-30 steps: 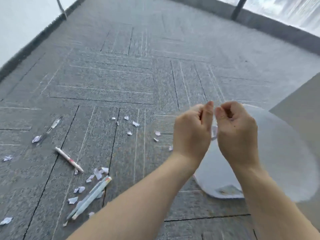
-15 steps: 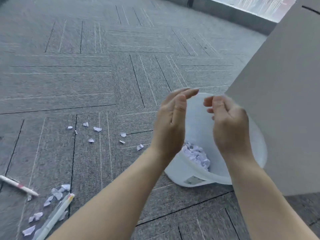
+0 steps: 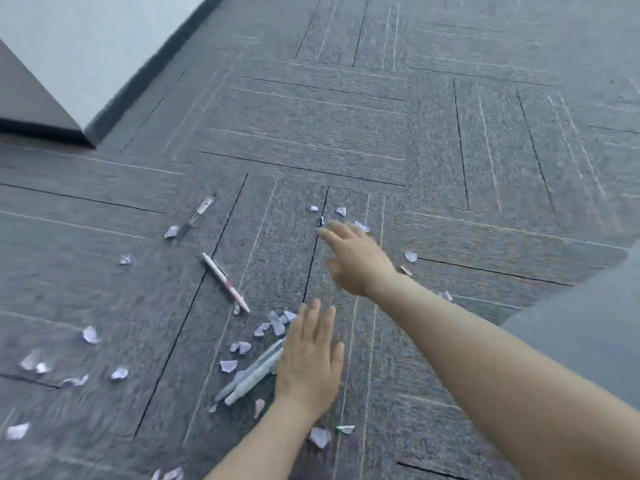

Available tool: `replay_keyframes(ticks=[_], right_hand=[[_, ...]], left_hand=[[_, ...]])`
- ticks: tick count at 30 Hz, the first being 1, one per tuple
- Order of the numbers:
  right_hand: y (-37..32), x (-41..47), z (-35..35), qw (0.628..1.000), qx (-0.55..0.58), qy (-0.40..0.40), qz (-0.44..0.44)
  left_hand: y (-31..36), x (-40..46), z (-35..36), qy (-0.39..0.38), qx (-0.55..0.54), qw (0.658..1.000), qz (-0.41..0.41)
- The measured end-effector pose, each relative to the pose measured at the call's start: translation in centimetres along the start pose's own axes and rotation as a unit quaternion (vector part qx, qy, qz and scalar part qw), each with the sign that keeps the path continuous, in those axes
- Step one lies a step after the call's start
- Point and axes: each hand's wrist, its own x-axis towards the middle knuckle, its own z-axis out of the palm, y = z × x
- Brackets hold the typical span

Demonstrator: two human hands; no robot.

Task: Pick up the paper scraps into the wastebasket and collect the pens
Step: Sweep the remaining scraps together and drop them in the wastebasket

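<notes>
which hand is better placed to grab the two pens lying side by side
Left. The left hand hovers open right beside the paired pens, while the right hand reaches farther out toward the far scraps.

Left hand (image 3: 310,362) hides pens' (image 3: 254,374) tips; far-left scraps (image 3: 33,362) blurred.

Grey carpet-tile floor (image 3: 346,116) with dark seams and pale lines. Lying on it: scattered paper scraps (image 3: 91,335), thickest at left and centre; a white pen with pink markings (image 3: 225,283), set diagonally; a clear-barrelled pen (image 3: 200,213) farther off; two pale pens (image 3: 254,374) side by side, touching, among scraps.
</notes>
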Motion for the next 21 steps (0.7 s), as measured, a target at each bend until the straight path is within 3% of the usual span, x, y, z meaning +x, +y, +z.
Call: replay_keyframes(ticks=[5,10,12,14,16,19,21], right_hand=[[0.8,8.2,1.3,0.988,-0.142,-0.053,-0.043],[2.5,10.4,2.4,0.988,-0.118,-0.082,-0.063],[3.4,7.9,2.8,0.995,-0.074,-0.021,-0.06],[4.2,4.8,3.5,0.991,-0.051,0.099,-0.079],[5.0,3.7,3.8,0.986,-0.03,0.156,-0.044],[5.6,6.5,3.8,0.997,0.009,0.066,0.045],[5.9,7.7,3.8,0.998,0.029,0.019,0.044]], left_hand=[[-4.2,1.3,-0.4,0.012,0.104,0.994,0.016],[-5.7,1.2,-1.1,0.004,0.118,0.991,0.06],[-5.6,1.2,-1.0,0.006,0.117,0.991,0.063],[-5.6,1.2,-1.1,0.005,0.115,0.991,0.06],[-5.6,1.3,-1.2,0.007,0.113,0.992,0.059],[-5.6,1.4,-1.2,0.005,0.122,0.991,0.057],[-5.5,1.4,-1.3,0.004,0.126,0.991,0.053]])
